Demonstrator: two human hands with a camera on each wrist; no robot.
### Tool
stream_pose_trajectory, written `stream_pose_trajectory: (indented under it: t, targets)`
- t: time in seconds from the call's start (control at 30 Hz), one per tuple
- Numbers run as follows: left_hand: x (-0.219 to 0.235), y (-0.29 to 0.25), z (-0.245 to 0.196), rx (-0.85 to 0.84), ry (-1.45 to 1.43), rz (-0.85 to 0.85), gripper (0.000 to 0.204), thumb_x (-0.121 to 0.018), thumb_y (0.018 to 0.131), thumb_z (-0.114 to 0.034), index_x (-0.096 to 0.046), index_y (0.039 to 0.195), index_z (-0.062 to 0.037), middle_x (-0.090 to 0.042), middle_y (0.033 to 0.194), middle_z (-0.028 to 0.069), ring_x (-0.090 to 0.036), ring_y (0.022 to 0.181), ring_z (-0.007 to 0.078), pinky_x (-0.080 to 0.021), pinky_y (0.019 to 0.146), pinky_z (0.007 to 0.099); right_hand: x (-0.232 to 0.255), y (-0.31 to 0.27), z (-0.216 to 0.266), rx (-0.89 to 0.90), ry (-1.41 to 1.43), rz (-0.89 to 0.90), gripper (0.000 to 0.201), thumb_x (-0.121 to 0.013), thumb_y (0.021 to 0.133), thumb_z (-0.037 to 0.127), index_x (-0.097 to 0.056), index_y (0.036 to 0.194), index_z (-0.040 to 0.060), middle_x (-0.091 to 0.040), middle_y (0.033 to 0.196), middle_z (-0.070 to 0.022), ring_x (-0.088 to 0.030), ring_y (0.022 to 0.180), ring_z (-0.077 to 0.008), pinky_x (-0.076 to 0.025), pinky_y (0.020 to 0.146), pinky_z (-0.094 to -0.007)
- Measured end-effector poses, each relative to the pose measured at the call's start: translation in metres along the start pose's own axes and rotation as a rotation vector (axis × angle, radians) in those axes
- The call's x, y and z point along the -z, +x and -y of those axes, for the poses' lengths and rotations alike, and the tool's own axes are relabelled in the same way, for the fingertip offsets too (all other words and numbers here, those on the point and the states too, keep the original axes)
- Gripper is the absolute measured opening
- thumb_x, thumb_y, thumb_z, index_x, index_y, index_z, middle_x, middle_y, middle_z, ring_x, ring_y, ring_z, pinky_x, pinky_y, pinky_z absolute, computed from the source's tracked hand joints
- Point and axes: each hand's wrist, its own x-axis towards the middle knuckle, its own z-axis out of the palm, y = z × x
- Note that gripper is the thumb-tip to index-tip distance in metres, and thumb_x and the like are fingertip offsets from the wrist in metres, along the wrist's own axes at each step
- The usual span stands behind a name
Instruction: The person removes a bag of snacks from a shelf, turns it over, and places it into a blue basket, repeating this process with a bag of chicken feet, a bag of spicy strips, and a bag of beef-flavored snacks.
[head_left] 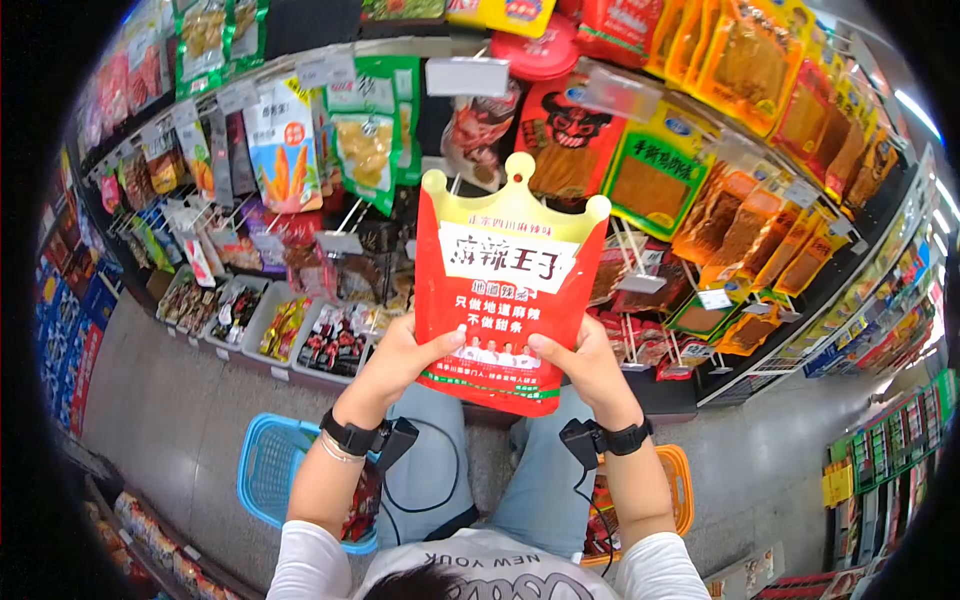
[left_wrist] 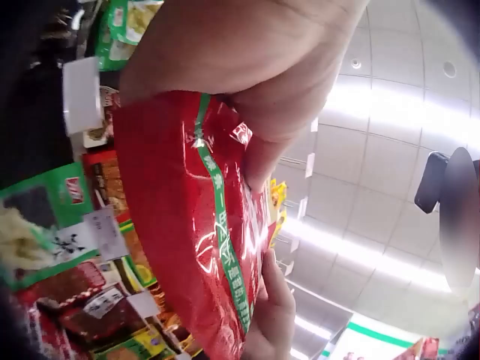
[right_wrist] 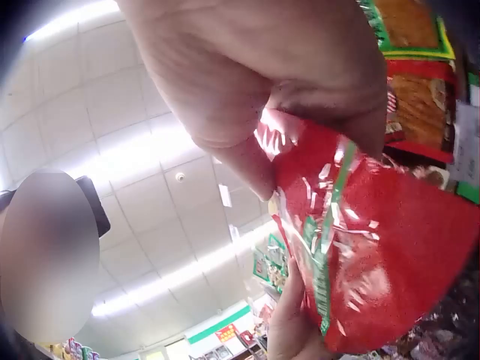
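A large red snack bag [head_left: 490,345] with a pale yellow crown-shaped top faces the head camera upright, in front of the shelf. My left hand [head_left: 408,352] grips its lower left edge, thumb lying across the front and fingers hidden behind. On the lower right edge my right hand [head_left: 578,352] holds it the same way. In the left wrist view the red bag [left_wrist: 172,202] shows its base with a green printed stripe, and the left thumb [left_wrist: 266,154] presses on its front. The right wrist view has the bag's glossy base [right_wrist: 375,255] under the right hand [right_wrist: 277,67].
Hanging snack packets, such as a green one [head_left: 365,145] and a green-edged one [head_left: 660,170], fill the curved shelf. Bins of small wrapped snacks [head_left: 285,325] line its foot. A blue basket [head_left: 262,470] and an orange basket [head_left: 682,490] stand on the floor beside the legs.
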Motion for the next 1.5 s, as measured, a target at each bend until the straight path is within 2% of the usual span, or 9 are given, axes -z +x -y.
stream_pose_trajectory:
  t: [0.23,0.3,0.37,0.43,0.5,0.57,0.83,1.13,1.5]
  targets:
    - [0.035,-0.044,0.055,-0.302,0.621,-0.599,0.062,-0.075,0.072,-0.016,-0.045,0.125,-0.0014,-0.05,0.124,0.0147,-0.052,0.11,0.0226,-0.042,0.092,0.0347,-0.074,-0.002,-0.071,0.115,-0.132,-0.19,0.029,-0.067,0.081,0.01,-0.058,0.106,-0.0036,-0.066,0.099,-0.0079,-0.06,0.088,-0.0104,-0.048,0.078,-0.0266]
    - [0.034,-0.061,0.067,-0.449,0.826,-0.533,0.085,-0.079,0.067,-0.025,-0.034,0.136,-0.0031,-0.031,0.14,0.022,-0.034,0.128,0.0329,-0.031,0.103,0.0401,-0.101,-0.004,-0.08,0.089,-0.188,-0.179,0.026,-0.065,0.082,0.006,-0.057,0.105,-0.0029,-0.066,0.096,-0.0074,-0.06,0.086,-0.0104,-0.048,0.078,-0.0263]
    - [0.027,-0.078,0.065,-0.429,0.643,-0.483,0.083,-0.075,0.073,-0.023,-0.029,0.138,0.0,-0.02,0.147,0.016,-0.025,0.134,0.0256,-0.026,0.107,0.0389,-0.127,-0.011,-0.069,-0.067,-0.299,-0.034,0.042,-0.067,0.079,0.01,-0.054,0.118,0.0003,-0.065,0.102,-0.0174,-0.064,0.093,-0.0191,-0.048,0.079,-0.0289]
    - [0.029,-0.092,0.069,-0.383,0.242,-0.488,0.078,-0.073,0.076,-0.024,-0.031,0.136,0.001,-0.03,0.142,0.0147,-0.034,0.129,0.024,-0.03,0.105,0.0381,-0.152,-0.019,-0.085,0.168,-0.305,0.286,0.06,-0.066,0.077,0.008,-0.043,0.131,0.0022,-0.053,0.121,-0.0234,-0.054,0.113,-0.0299,-0.043,0.092,-0.0336]
    - [0.049,-0.118,0.072,-0.181,0.123,-0.456,0.073,-0.07,0.079,-0.024,-0.031,0.136,0.0013,-0.036,0.139,0.0138,-0.038,0.125,0.0234,-0.033,0.103,0.0378,-0.172,-0.025,-0.095,0.292,-0.407,0.473,0.072,-0.065,0.074,0.008,-0.033,0.139,0.0055,-0.027,0.144,-0.0215,-0.022,0.134,-0.0395,-0.024,0.108,-0.0423]
    - [0.07,-0.128,0.067,-0.181,-0.04,-0.642,0.048,-0.056,0.089,-0.015,-0.037,0.13,0.0005,-0.05,0.126,0.0117,-0.049,0.114,0.0207,-0.04,0.097,0.0361,-0.185,-0.027,-0.1,0.309,-0.426,0.545,0.067,-0.064,0.077,0.01,-0.036,0.137,0.0071,-0.025,0.145,-0.0202,-0.018,0.135,-0.0403,-0.023,0.108,-0.0448]
    - [0.132,-0.208,0.029,-0.203,-0.354,-0.83,0.041,-0.055,0.09,-0.012,-0.042,0.126,0.0006,-0.052,0.124,0.0128,-0.053,0.112,0.0213,-0.043,0.095,0.037,-0.222,-0.006,-0.111,0.42,-0.487,0.455,0.059,-0.063,0.078,0.007,-0.042,0.133,0.0032,-0.04,0.136,-0.0207,-0.035,0.129,-0.0353,-0.031,0.104,-0.0407]
    - [0.136,-0.279,-0.02,-0.217,-0.214,-0.931,0.039,-0.056,0.089,-0.015,-0.044,0.123,0.0013,-0.056,0.119,0.0136,-0.057,0.106,0.0206,-0.048,0.09,0.0354,-0.282,-0.011,-0.121,0.088,0.077,0.605,0.066,-0.072,0.074,0.006,-0.039,0.13,0.0025,-0.057,0.114,-0.0165,-0.063,0.094,-0.0196,-0.05,0.079,-0.0304]
    - [0.168,-0.307,0.102,0.017,0.027,-0.96,0.038,-0.066,0.084,-0.015,-0.053,0.117,-0.0014,-0.06,0.112,0.0071,-0.057,0.102,0.0148,-0.045,0.09,0.0319,-0.28,-0.003,-0.186,0.118,-0.147,0.557,0.067,-0.072,0.069,0.003,-0.04,0.128,0.0023,-0.063,0.104,-0.0156,-0.062,0.098,-0.0258,-0.048,0.085,-0.0341]
